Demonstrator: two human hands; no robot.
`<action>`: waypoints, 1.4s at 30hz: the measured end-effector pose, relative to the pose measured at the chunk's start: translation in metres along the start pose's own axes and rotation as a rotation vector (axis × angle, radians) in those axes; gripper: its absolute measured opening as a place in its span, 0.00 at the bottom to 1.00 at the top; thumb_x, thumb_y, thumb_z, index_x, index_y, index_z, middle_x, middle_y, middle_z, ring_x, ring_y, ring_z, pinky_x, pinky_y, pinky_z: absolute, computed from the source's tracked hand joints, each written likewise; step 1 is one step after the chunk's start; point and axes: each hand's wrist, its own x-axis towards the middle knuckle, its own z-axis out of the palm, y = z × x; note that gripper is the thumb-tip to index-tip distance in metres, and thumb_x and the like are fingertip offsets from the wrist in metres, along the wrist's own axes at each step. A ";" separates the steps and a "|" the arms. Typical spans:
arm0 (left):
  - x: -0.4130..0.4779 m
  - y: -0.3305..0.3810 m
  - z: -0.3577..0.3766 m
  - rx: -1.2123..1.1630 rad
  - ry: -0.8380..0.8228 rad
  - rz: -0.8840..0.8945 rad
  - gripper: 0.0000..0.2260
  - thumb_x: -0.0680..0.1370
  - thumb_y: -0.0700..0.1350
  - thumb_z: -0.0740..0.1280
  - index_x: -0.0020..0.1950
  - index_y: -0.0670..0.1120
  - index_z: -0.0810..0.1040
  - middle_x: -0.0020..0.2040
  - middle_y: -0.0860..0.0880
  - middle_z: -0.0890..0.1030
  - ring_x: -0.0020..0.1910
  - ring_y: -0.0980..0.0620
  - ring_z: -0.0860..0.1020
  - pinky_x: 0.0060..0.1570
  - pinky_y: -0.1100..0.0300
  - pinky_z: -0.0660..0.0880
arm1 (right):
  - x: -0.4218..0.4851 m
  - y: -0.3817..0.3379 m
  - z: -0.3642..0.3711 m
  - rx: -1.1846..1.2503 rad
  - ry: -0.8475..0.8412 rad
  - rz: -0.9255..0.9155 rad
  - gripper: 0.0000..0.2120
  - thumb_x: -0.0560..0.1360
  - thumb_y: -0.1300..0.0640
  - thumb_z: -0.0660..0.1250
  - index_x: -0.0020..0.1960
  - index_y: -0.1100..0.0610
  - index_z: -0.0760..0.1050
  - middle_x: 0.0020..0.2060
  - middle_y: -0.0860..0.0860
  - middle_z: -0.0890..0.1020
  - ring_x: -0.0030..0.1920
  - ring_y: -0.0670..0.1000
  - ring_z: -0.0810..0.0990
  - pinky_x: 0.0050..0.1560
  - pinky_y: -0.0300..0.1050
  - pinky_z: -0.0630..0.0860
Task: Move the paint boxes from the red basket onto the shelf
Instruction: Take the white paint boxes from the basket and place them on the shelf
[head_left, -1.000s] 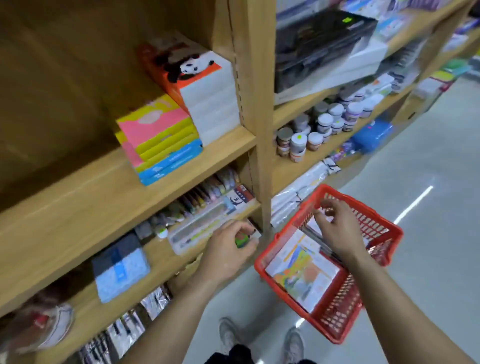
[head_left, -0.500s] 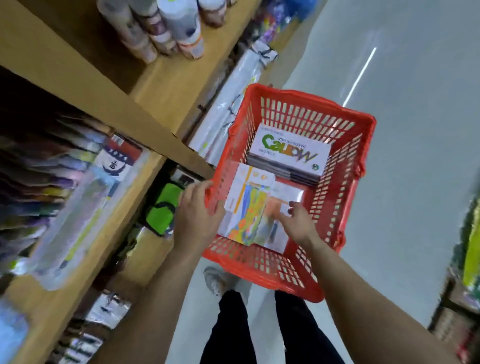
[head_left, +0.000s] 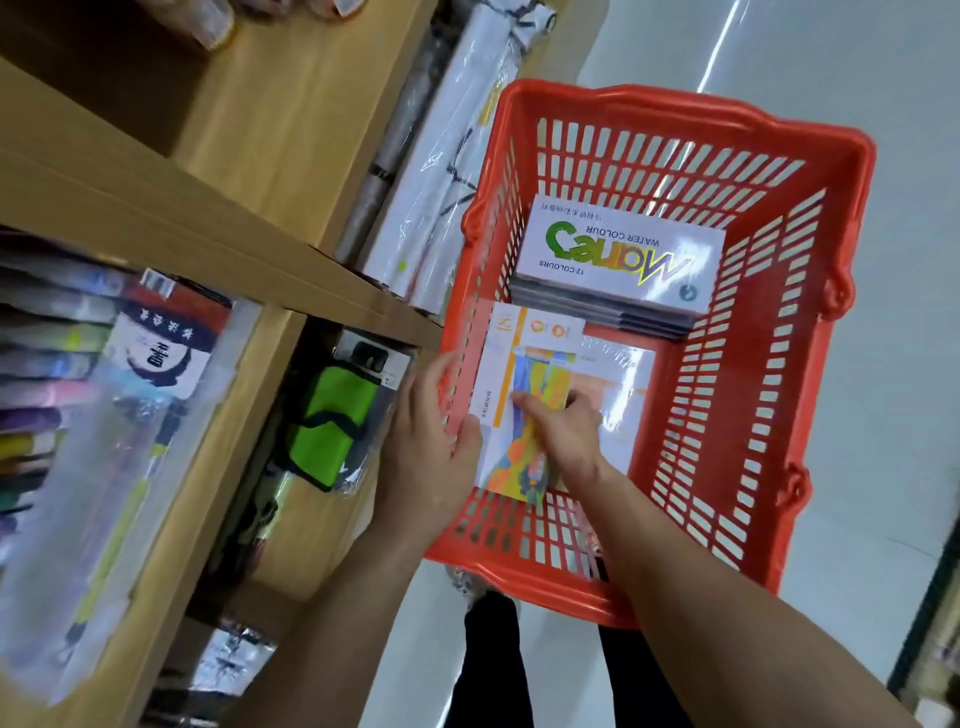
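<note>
Two hands on colourful box (basket).

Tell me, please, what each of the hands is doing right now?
Left hand: gripping the red basket wall.
Right hand: fingers on the colourful paint box; grip unclear.

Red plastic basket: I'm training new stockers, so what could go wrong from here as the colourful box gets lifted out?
1. The left hand grips the red plastic basket at one rim only; it could tip as the load shifts.
2. The right hand lies on the colourful flat paint box, which is shiny and may slip.
3. The stack of white water-colour boxes sits loose behind and could slide.
</note>
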 end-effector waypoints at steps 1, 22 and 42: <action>0.000 0.001 0.000 -0.009 -0.007 -0.006 0.27 0.77 0.45 0.65 0.74 0.58 0.63 0.67 0.60 0.68 0.67 0.53 0.72 0.63 0.55 0.73 | 0.002 0.001 0.001 0.036 -0.003 0.002 0.38 0.56 0.34 0.77 0.59 0.55 0.82 0.57 0.55 0.86 0.54 0.57 0.87 0.60 0.56 0.83; -0.007 0.022 -0.013 0.116 0.038 -0.001 0.24 0.77 0.47 0.69 0.72 0.48 0.71 0.69 0.50 0.69 0.69 0.47 0.69 0.68 0.44 0.70 | -0.127 -0.051 -0.163 0.277 0.121 -0.284 0.30 0.66 0.49 0.79 0.66 0.53 0.75 0.54 0.51 0.89 0.50 0.53 0.90 0.49 0.53 0.84; -0.106 0.169 -0.083 -0.565 -0.135 -0.032 0.23 0.76 0.64 0.69 0.71 0.65 0.71 0.65 0.55 0.81 0.62 0.54 0.81 0.58 0.47 0.80 | -0.275 -0.125 -0.163 0.167 -0.327 -0.415 0.29 0.66 0.52 0.79 0.66 0.54 0.78 0.55 0.53 0.89 0.52 0.58 0.89 0.52 0.54 0.85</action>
